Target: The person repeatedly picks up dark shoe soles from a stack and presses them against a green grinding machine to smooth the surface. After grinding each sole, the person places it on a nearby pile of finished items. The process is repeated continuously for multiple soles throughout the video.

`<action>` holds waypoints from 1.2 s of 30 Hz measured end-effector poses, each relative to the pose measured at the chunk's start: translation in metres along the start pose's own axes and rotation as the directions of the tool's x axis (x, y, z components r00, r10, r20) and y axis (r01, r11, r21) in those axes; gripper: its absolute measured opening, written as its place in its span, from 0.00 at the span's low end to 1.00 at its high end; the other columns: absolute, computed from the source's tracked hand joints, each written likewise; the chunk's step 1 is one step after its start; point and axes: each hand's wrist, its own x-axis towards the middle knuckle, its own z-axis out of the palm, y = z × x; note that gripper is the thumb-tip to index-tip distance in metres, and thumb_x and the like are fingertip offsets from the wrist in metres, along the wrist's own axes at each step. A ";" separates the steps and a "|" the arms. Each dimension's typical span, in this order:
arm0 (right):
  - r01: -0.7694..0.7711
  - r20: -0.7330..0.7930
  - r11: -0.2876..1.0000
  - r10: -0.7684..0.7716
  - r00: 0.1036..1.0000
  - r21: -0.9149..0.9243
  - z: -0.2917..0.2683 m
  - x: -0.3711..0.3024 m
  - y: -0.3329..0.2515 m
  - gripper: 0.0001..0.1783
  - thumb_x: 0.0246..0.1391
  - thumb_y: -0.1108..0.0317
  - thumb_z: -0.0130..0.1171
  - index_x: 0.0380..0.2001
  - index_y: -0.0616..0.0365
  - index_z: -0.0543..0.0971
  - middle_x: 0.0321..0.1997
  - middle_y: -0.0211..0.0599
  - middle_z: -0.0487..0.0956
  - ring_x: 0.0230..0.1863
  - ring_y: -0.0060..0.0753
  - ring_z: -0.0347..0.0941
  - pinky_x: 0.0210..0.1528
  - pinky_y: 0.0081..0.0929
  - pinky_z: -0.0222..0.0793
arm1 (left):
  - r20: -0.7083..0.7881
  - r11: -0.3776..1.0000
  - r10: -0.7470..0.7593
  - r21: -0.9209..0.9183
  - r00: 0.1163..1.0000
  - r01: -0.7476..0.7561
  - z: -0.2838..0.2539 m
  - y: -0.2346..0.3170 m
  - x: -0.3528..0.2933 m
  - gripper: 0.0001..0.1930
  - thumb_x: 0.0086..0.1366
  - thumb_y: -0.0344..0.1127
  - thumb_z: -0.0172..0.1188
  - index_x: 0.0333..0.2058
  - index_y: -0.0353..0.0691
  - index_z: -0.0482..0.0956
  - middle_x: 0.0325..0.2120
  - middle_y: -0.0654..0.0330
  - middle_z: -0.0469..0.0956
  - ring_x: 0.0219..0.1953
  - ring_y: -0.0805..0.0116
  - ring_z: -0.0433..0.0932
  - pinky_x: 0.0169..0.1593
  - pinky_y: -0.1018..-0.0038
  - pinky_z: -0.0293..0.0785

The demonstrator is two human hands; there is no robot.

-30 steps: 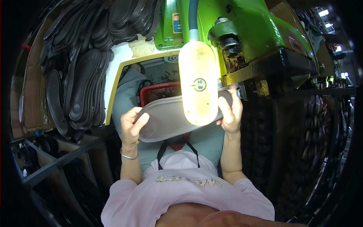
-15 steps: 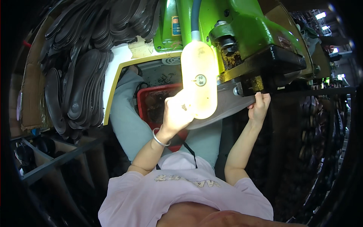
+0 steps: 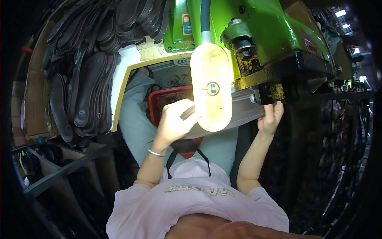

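Observation:
A grey shoe sole (image 3: 243, 112) with fine ridges spans between my hands, under the black head (image 3: 272, 92) of a green machine (image 3: 270, 28). My left hand (image 3: 175, 122) is closed round its left end, beside a glowing oval lamp (image 3: 211, 105). That lamp hides the sole's middle and part of my left fingers. On the other side, my right hand (image 3: 271, 118) pinches the sole's right end just below the machine head. Where the sole meets the machine is hidden from above.
Stacked dark soles (image 3: 89, 89) fill the left side of the white, yellow-edged table (image 3: 126, 65), next to a cardboard box (image 3: 38, 99). Below the table opening stands a red bin (image 3: 171, 91). A divided rack (image 3: 69, 165) is at lower left. Crowded shelves (image 3: 334, 139) line the right.
My left hand has shifted left and slightly down with its end of the sole, turning at the wrist. The right hand keeps its pinch. The whole view has shifted slightly.

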 end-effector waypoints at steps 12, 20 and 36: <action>-0.074 0.047 0.990 0.068 0.997 0.120 0.030 0.003 0.002 0.12 0.55 0.75 0.52 0.43 0.63 0.72 0.35 0.31 0.75 0.26 0.13 0.69 0.18 0.10 0.59 | 0.035 0.889 -0.268 -0.377 0.963 0.261 -0.014 -0.008 -0.001 0.06 0.56 0.27 0.64 0.26 0.29 0.79 0.19 0.67 0.75 0.21 0.83 0.68 0.25 0.83 0.63; -0.136 0.110 0.991 0.135 0.985 -0.001 0.081 -0.035 0.000 0.18 0.56 0.67 0.55 0.46 0.68 0.69 0.31 0.32 0.76 0.15 0.08 0.63 0.10 0.08 0.51 | 0.112 0.853 -0.390 -0.329 0.914 0.405 -0.079 -0.042 -0.034 0.07 0.58 0.29 0.61 0.23 0.32 0.77 0.18 0.68 0.74 0.20 0.84 0.67 0.24 0.85 0.60; 0.035 0.194 0.995 -0.053 0.979 0.095 0.055 -0.022 0.017 0.19 0.51 0.65 0.66 0.40 0.67 0.72 0.36 0.35 0.78 0.37 0.20 0.73 0.42 0.18 0.68 | -0.184 0.981 -0.177 0.050 0.967 0.189 0.001 -0.007 -0.067 0.09 0.51 0.24 0.65 0.32 0.32 0.77 0.26 0.54 0.78 0.28 0.61 0.78 0.34 0.73 0.72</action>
